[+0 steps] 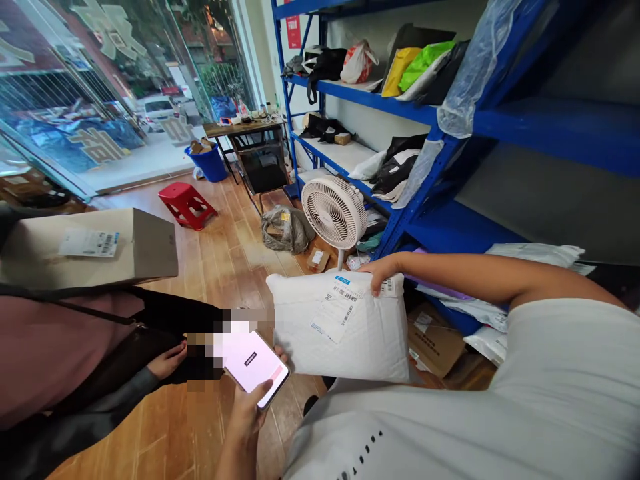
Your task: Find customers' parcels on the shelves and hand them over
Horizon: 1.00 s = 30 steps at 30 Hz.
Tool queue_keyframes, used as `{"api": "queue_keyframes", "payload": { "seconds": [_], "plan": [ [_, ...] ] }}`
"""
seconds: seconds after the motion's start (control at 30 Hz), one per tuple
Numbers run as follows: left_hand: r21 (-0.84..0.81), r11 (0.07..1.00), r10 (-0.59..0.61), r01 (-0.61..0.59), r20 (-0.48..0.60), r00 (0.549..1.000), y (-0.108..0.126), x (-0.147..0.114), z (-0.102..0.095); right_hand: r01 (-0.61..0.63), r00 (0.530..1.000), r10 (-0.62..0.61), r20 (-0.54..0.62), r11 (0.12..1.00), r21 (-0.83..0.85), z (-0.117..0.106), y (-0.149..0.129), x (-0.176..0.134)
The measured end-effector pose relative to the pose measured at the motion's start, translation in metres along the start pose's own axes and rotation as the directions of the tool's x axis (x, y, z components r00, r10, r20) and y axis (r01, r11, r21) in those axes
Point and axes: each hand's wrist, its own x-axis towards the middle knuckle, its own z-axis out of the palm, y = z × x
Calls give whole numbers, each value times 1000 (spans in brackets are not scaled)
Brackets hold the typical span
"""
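My left hand (250, 403) is closed around a smartphone (245, 370), its thumb lying over the lower part of the lit screen. Against the phone's right side rests the edge of a white padded parcel (310, 333) with a shipping label (335, 310) facing up. My right hand (384, 272) grips that parcel by its upper right corner, fingers partly hidden behind it. A pixelated patch covers the area just beyond the phone's top edge.
At left stands another person (65, 353) with a large cardboard box (155, 243). Ahead are a white fan (333, 212), a red stool (187, 203), a blue bin (207, 163) and a desk (240, 127). Blue shelves (370, 97) with parcels line the right; a carton (435, 340) lies below.
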Motion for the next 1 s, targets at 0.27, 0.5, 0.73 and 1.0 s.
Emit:
{"api": "queue_keyframes", "payload": {
  "seconds": [0.27, 0.5, 0.73, 1.0],
  "plan": [
    [-160, 984, 56, -75, -121, 991, -4, 7, -5, 157, 988, -155, 27, 968, -198, -12, -55, 29],
    [-349, 918, 91, -188, -276, 957, -17, 21, -31, 343, 938, -292, 186, 855, -388, -32, -133, 87],
    [-279, 947, 66, -158, -312, 948, 2, 20, -67, 218, 965, -148, 216, 913, -346, -25, -114, 128],
    [58, 990, -126, 130, -74, 989, 86, 53, -124, 100, 980, -72, 186, 984, -145, -43, -157, 180]
  ]
}}
